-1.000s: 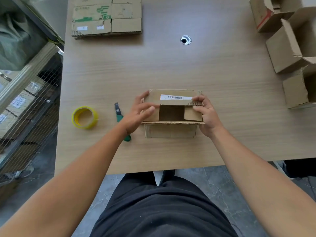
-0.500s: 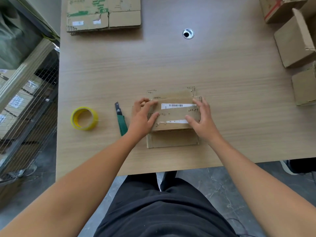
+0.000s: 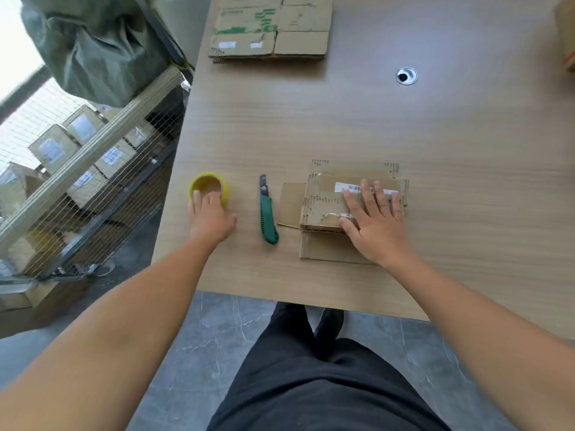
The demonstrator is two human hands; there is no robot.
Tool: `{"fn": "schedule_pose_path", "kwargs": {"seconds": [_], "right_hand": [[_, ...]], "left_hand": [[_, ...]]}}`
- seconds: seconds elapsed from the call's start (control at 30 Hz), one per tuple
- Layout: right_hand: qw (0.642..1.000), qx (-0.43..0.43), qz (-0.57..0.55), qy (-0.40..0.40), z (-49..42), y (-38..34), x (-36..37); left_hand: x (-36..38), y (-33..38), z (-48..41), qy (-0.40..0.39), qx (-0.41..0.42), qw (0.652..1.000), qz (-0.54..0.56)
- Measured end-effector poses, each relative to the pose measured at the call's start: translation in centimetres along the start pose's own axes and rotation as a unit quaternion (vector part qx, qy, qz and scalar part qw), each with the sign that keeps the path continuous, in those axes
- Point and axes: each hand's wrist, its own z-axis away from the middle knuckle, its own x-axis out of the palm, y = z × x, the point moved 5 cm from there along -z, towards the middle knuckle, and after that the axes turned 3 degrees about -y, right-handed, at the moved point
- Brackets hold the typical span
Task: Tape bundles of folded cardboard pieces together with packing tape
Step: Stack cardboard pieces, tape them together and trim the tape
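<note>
Right hand (image 3: 373, 225) is flat with fingers spread, pressing on the folded cardboard (image 3: 323, 197) on the table (image 3: 311, 126), left hand (image 3: 210, 219) rests loose fingers on the yellow tape roll (image 3: 205, 177), green knife (image 3: 268, 216) between them.

Right hand (image 3: 373, 225) lies flat on the folded cardboard (image 3: 323, 197), fingers (image 3: 368, 195) spread. Left hand (image 3: 210, 219) is well left of it, arm outstretched, fingers extended.

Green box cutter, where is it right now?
In the head view the green box cutter lies left of centre on the table, between the yellow tape roll that the left hand touches and the folded cardboard under the right hand.
</note>
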Motion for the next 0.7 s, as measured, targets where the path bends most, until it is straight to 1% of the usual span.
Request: {"fn": "schedule_pose_path", "kwargs": {"seconds": [0.03, 0.07, 0.17, 0.2, 0.27, 0.3, 0.37, 0.4, 0.47, 0.57, 0.7], "right_hand": [[1.0, -0.001, -0.005, -0.003, 0.0, 0.0, 0.0], [1.0, 0.0, -0.01, -0.006, 0.0, 0.0, -0.1], [1.0, -0.004, -0.027, -0.006, 0.0, 0.2, -0.4], [0.999, -0.01, -0.046, 0.002, 0.0, 0.2, -0.6], [0.992, -0.024, -0.12, 0.04, 0.2, 0.2, -1.2], [0.981, -0.029, -0.181, 0.066, 0.4, 0.2, -1.7], [0.945, -0.028, -0.309, 0.107, 0.8, 0.7, -2.7], [0.93, -0.03, -0.345, 0.119, 1.0, 0.9, -3.1], [0.925, -0.046, -0.349, 0.14, 1.5, 1.0, -3.6], [0.923, -0.066, -0.334, 0.179, 2.0, 0.7, -3.9], [0.916, -0.051, -0.35, 0.188, 2.1, 0.3, -3.4]], "left_hand": [[-0.1, -0.3, -0.1, -0.001, 0.02, 1.0, -0.017], [-0.4, 0.3, 0.1, 0.014, 0.043, 0.999, -0.021], [-1.9, 5.0, 2.1, 0.084, 0.11, 0.99, 0.031], [-2.1, 7.4, 3.3, 0.11, 0.158, 0.98, 0.051], [-1.7, 12.9, 5.9, 0.157, 0.281, 0.945, 0.058], [-1.2, 15.4, 7.3, 0.167, 0.339, 0.924, 0.064], [0.2, 19.0, 9.4, 0.166, 0.421, 0.89, 0.055], [0.9, 20.0, 10.1, 0.17, 0.442, 0.88, 0.038], [1.9, 20.9, 10.6, 0.185, 0.453, 0.872, 0.017], [2.7, 21.0, 10.3, 0.191, 0.441, 0.876, 0.02], [3.1, 20.8, 10.1, 0.127, 0.447, 0.885, 0.02]]}}
